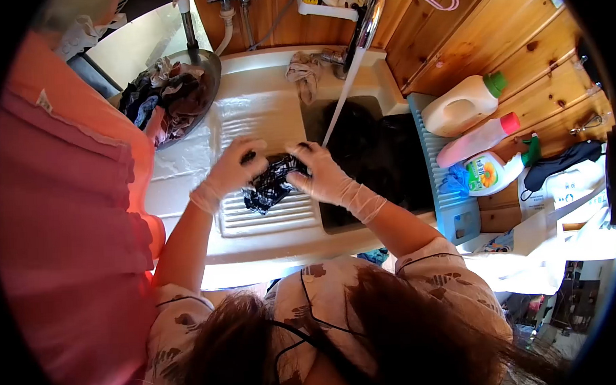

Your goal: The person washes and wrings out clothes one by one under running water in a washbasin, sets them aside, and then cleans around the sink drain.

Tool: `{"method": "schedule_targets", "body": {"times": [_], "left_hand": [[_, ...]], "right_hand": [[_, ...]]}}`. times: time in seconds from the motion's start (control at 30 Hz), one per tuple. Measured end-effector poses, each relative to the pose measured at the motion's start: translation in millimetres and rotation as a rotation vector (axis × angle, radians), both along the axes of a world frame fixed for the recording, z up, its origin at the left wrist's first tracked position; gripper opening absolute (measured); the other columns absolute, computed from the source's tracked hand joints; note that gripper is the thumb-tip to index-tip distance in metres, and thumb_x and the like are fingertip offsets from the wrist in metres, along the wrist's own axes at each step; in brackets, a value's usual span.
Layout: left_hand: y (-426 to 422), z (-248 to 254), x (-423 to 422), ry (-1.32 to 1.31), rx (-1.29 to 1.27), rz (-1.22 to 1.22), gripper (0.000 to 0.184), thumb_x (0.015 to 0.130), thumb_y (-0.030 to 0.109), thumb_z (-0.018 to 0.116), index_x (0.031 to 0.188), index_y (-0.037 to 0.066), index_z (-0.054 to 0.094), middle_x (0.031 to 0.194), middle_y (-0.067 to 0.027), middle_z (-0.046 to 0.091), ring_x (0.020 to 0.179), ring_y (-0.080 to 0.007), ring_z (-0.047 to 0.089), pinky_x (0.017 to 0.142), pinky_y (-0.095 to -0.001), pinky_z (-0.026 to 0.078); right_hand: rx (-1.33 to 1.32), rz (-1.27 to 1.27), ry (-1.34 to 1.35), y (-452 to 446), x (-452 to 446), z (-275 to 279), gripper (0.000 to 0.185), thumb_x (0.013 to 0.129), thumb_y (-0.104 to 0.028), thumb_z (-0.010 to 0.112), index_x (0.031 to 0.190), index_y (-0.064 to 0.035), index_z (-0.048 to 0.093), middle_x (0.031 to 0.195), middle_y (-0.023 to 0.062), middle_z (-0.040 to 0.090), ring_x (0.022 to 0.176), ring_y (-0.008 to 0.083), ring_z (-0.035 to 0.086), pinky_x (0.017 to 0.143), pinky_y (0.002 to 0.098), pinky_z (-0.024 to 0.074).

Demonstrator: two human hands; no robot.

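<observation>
A dark patterned cloth [275, 185] lies bunched on the ribbed washboard [268, 224] beside the sink basin. My left hand [234, 169], in a clear glove, is at the cloth's left side with its fingers curved around a dark bit of it. My right hand [319, 173], gloved too, pinches the cloth's right edge between thumb and fingers. Water [343, 99] runs from the faucet [369, 27] into the basin, close beside my right hand. Dark cloth [381, 152] lies in the water-filled basin.
A metal bowl [214, 84] of wet clothes stands at the upper left. A light rag [305, 76] hangs near the faucet. Detergent bottles [454, 114] lie on a blue rack [451, 204] at right. A pink curtain [71, 201] borders the left.
</observation>
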State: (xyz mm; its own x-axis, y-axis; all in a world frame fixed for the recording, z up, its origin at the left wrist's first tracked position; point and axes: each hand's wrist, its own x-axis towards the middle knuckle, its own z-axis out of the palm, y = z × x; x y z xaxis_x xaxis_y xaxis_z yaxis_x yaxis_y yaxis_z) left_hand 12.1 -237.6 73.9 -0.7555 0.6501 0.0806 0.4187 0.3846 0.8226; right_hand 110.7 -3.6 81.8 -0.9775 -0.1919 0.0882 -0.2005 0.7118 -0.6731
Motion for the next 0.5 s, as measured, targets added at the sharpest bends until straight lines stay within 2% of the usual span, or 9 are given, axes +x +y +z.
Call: {"method": "schedule_targets", "body": {"times": [0.03,0.1,0.17,0.23,0.27,0.3,0.4,0.47,0.5], "left_hand": [[-1.3,13.8,20.0,0.144,-0.219,-0.035,0.064,0.073,0.040,0.073,0.127,0.010,0.052,0.134,-0.0203,0.038,0.124,-0.0378,0.038,0.104,-0.0419,0.035],[9.2,45.2,61.9,0.325,-0.611,0.002,0.088,0.065,0.046,0.077,0.137,0.013,0.040,0.137,-0.0196,0.032,0.126,-0.0437,0.031,0.100,-0.0507,0.037],[4.6,26.8,75.8,0.435,-0.622,0.006,0.095,0.063,0.044,0.078,0.141,0.014,0.034,0.138,-0.0188,0.030,0.123,-0.0446,0.031,0.098,-0.0514,0.038],[8.6,5.2,68.8,0.451,-0.670,0.037,0.089,0.066,0.048,0.077,0.137,0.010,0.040,0.134,-0.0187,0.033,0.120,-0.0393,0.036,0.098,-0.0519,0.039],[16.0,-2.3,54.2,0.415,-0.679,0.045,0.083,0.067,0.043,0.076,0.135,0.010,0.042,0.132,-0.0182,0.036,0.118,-0.0381,0.039,0.099,-0.0495,0.039],[25.4,-9.4,34.1,0.380,-0.687,0.050,0.078,0.069,0.038,0.076,0.134,0.009,0.044,0.131,-0.0176,0.039,0.117,-0.0369,0.042,0.099,-0.0471,0.040],[54.5,-35.7,-37.2,0.237,-0.662,0.279,0.047,0.077,0.014,0.066,0.123,0.012,0.054,0.126,-0.0169,0.049,0.110,-0.0320,0.051,0.088,-0.0408,0.047],[68.5,-59.4,-89.5,0.447,-0.643,0.213,0.035,0.083,0.035,0.053,0.103,0.008,0.065,0.099,-0.0207,0.065,0.094,-0.0330,0.064,0.082,-0.0435,0.052],[72.7,-63.8,-98.4,0.307,-0.670,0.394,0.035,0.085,0.035,0.051,0.103,0.009,0.064,0.101,-0.0207,0.064,0.095,-0.0334,0.064,0.080,-0.0446,0.052]], "right_hand": [[0.425,0.064,0.144,-11.4,8.0,15.5,0.066,0.077,-0.039,0.070,0.135,-0.0189,0.045,0.136,0.0179,0.036,0.122,0.0384,0.037,0.091,0.0542,0.0380],[0.590,0.313,0.214,-14.9,14.4,4.4,0.071,0.073,-0.050,0.069,0.136,-0.0263,0.043,0.143,0.0118,0.030,0.132,0.0445,0.022,0.092,0.0639,0.0319],[0.579,0.345,0.266,-19.8,10.5,-19.8,0.065,0.075,-0.046,0.068,0.133,-0.0276,0.045,0.138,0.0087,0.038,0.125,0.0396,0.033,0.090,0.0613,0.0365],[0.599,0.412,0.208,-15.2,-14.1,-33.5,0.061,0.077,-0.043,0.068,0.132,-0.0279,0.046,0.134,0.0079,0.043,0.120,0.0376,0.039,0.087,0.0590,0.0398],[0.615,0.403,0.280,-16.0,-33.5,-36.7,0.056,0.077,-0.038,0.068,0.129,-0.0281,0.050,0.125,0.0058,0.050,0.105,0.0335,0.051,0.085,0.0539,0.0436],[0.491,0.354,0.043,-23.7,-54.8,-23.1,0.047,0.078,-0.032,0.066,0.124,-0.0257,0.054,0.120,0.0079,0.056,0.101,0.0326,0.056,0.083,0.0482,0.0477],[0.509,0.077,0.222,-33.4,-117.9,-38.6,0.038,0.078,-0.024,0.066,0.114,-0.0137,0.058,0.106,0.0123,0.060,0.094,0.0326,0.061,0.071,0.0414,0.0528],[0.562,-0.041,-0.023,-41.6,-152.9,-28.0,0.031,0.080,-0.017,0.061,0.111,-0.0101,0.058,0.099,0.0141,0.065,0.090,0.0341,0.063,0.072,0.0419,0.0529],[0.476,-0.111,-0.164,-42.3,-161.7,-23.2,0.029,0.081,-0.014,0.058,0.110,-0.0091,0.058,0.096,0.0150,0.066,0.088,0.0349,0.064,0.072,0.0424,0.0528]]}}
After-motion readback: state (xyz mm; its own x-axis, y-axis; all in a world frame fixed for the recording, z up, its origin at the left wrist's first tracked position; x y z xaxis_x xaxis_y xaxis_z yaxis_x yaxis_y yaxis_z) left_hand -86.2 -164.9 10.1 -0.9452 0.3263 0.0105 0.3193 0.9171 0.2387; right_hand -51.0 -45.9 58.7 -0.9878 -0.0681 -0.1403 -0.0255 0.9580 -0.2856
